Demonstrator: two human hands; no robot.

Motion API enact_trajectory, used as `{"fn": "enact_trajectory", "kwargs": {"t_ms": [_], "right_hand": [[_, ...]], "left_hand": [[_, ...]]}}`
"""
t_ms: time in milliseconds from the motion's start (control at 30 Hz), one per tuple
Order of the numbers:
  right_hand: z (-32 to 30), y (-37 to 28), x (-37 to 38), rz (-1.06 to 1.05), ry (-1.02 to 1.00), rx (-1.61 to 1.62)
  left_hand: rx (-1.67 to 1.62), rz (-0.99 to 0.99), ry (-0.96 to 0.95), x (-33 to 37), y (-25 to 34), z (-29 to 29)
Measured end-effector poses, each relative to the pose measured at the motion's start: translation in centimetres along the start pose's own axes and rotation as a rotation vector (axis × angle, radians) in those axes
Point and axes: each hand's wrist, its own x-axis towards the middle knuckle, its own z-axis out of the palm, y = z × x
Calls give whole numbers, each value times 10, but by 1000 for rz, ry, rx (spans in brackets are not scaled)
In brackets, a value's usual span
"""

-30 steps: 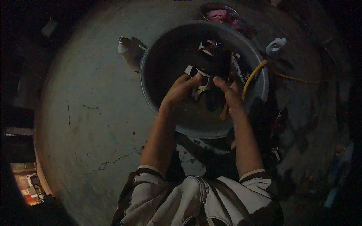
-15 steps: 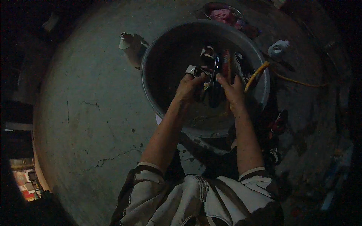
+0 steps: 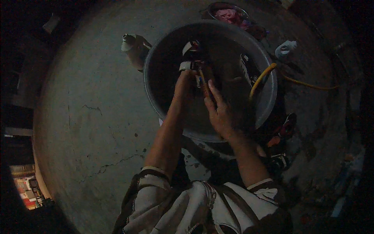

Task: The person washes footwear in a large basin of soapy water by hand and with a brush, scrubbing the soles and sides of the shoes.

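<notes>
Fingers point(image 3: 212, 85) of the right hand point(image 3: 220, 115) seemingly pinch a brush point(image 3: 204, 84) while the left hand point(image 3: 184, 81) clasps a sandal point(image 3: 186, 65) that hard pushing could twist loose.

The count of hands is two: one left hand point(image 3: 186, 80) and one right hand point(image 3: 222, 113). There is one large grey basin point(image 3: 267, 101), one smaller basin point(image 3: 224, 3), one yellow hose point(image 3: 265, 74), one bottle point(image 3: 134, 48) and one white jug point(image 3: 285, 48). Two pale straps point(image 3: 187, 65) show near the left hand; whether they belong to one shoe or two cannot be determined.
</notes>
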Motion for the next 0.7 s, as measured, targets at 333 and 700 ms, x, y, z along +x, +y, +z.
{"fn": "enact_trajectory", "kwargs": {"t_ms": [333,700], "right_hand": [[12,10,10,57,85,80],[-5,33,54,72,243,188]], "left_hand": [[277,76,254,0,-17,9],[618,326,109,-3,-14,19]]}}
